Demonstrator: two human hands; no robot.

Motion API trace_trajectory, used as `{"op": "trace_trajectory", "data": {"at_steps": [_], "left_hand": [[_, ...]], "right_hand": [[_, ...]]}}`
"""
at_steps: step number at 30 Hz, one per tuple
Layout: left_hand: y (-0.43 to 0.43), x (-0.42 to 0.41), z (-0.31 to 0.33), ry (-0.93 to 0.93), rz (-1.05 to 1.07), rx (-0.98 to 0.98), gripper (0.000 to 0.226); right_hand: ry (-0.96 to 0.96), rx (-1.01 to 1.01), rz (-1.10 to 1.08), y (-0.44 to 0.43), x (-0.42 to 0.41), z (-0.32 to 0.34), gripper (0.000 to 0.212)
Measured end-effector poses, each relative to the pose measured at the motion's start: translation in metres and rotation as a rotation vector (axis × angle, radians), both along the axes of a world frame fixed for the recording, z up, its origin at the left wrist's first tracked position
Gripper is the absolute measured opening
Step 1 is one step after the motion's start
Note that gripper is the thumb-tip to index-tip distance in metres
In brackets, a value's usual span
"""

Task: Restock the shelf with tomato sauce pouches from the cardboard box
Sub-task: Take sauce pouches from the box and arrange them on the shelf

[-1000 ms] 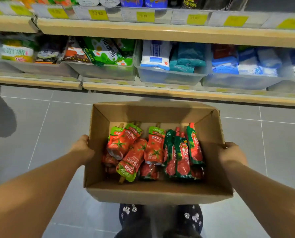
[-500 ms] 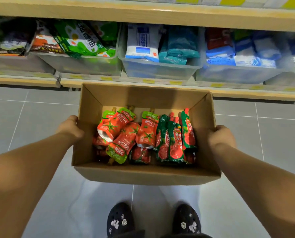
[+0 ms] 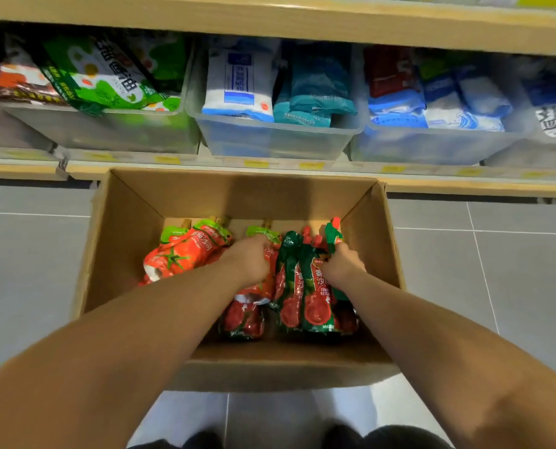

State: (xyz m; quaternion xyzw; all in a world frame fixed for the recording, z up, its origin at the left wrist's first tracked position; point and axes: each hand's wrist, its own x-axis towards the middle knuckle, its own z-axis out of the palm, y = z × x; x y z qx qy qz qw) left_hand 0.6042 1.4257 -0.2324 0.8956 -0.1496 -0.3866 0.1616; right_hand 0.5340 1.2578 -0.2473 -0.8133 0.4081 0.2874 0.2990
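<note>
An open cardboard box (image 3: 130, 241) stands on the grey floor in front of the lowest shelf (image 3: 448, 187). Inside lie several tomato sauce pouches: orange-red ones with green tops (image 3: 179, 257) on the left, dark green ones (image 3: 306, 296) on the right. Both my hands are down inside the box. My left hand (image 3: 250, 257) has its fingers curled around an orange-red pouch in the middle. My right hand (image 3: 343, 264) closes on the top of a dark green pouch near the box's right wall.
Clear plastic bins (image 3: 270, 140) line the low shelf just behind the box, holding green, white and blue bags. A higher shelf board (image 3: 302, 24) overhangs them. Grey floor tiles (image 3: 497, 270) lie on both sides of the box; my dark shoes (image 3: 351, 439) show at the bottom.
The box, held by its sides before, went down and now rests on the floor. Both hands let go of its walls and reached inside onto the pouches.
</note>
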Motion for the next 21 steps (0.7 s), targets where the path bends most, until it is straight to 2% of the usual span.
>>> {"op": "trace_trajectory", "data": {"at_steps": [3,7,13,16,21], "left_hand": [[-0.022,-0.004,-0.030,0.074,0.067,-0.081,0.044],[-0.036,0.001,-0.053,0.150,0.153,-0.192,0.037],[-0.049,-0.008,-0.042,0.470,0.395,-0.277,0.041],[-0.054,-0.020,-0.017,0.537,0.496,-0.262,0.042],[-0.062,-0.034,0.058,0.617,0.601,-0.231,0.066]], "right_hand": [[0.127,-0.057,0.092,-0.006,0.003,-0.025,0.056],[0.170,-0.175,0.275,-0.015,0.009,-0.045,0.061],[-0.055,-0.026,0.048,-0.028,-0.001,-0.022,0.036],[-0.178,0.046,-0.094,-0.024,-0.009,0.004,0.048],[-0.363,0.212,-0.162,-0.006,-0.027,0.078,0.076]]}}
